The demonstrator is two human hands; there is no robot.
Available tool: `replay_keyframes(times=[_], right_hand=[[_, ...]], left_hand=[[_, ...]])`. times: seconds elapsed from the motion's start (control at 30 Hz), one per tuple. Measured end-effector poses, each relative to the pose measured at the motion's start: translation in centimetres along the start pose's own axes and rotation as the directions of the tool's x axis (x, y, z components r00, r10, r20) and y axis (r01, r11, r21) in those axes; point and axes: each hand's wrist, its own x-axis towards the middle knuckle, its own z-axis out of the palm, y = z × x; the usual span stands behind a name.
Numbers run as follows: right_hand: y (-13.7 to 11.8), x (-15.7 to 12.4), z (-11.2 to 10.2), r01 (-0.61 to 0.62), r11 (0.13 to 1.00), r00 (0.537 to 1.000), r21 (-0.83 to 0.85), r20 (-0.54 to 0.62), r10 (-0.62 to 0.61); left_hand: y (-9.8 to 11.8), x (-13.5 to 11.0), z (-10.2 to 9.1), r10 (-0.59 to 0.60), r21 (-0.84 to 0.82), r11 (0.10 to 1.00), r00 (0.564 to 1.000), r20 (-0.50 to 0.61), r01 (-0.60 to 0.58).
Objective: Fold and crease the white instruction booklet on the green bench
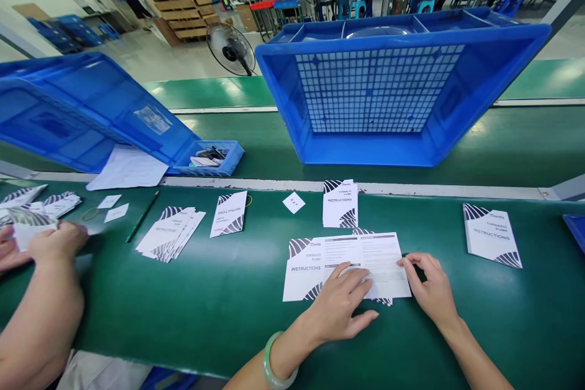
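Observation:
An unfolded instruction leaflet [382, 254] lies on the green work surface in front of me, its cover panel on the left and printed text on the right. My left hand [340, 304] rests on its middle with fingers stretched out. At the leaflet's right edge, my right hand [429, 287] pinches the paper between thumb and fingertips. Corners of other leaflets peek out beneath it. Just behind stands a small pile of folded leaflets [340, 204], and another folded stack [492, 234] sits to the right. A small white paper slip [293, 202] lies behind and left of the leaflet.
Two large blue crates, one tilted [375, 149] and one at left [150, 116], stand behind the work surface. A small blue bin [233, 158] holds odds and ends. More leaflets [169, 231] and a pencil [142, 217] lie leftward. A co-worker's hands [59, 244] handle paper at far left.

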Motion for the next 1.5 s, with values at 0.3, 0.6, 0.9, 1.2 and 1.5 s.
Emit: replay_keyframes(times=[0.3, 0.6, 0.9, 1.2, 1.5], right_hand=[[0.1, 0.3, -0.3, -0.109, 0.993, 0.992, -0.039, -0.067, 0.106], [0.3, 0.1, 0.0, -0.117, 0.993, 0.993, -0.035, 0.011, 0.117], [0.5, 0.0, 0.1, -0.126, 0.992, 0.99, -0.019, 0.065, 0.127], [0.8, 0.0, 0.2, -0.151, 0.988, 0.985, -0.006, 0.083, 0.151], [1.8, 0.4, 0.5, -0.164, 0.986, 0.983, -0.029, 0.073, 0.166]], left_hand=[[-0.1, 0.1, -0.4, -0.066, 0.004, 0.998, 0.998, 0.018, 0.066], [0.4, 0.1, -0.5, -0.003, -0.012, 1.0, 0.987, 0.16, 0.005], [0.3, 0.2, -0.6, -0.021, -0.057, 0.998, 0.992, 0.126, 0.028], [0.4, 0.3, -0.3, -0.111, -0.062, 0.991, 0.983, 0.149, 0.121], [-0.1, 0.4, -0.4, -0.107, -0.039, 0.993, 0.988, 0.109, 0.112]])
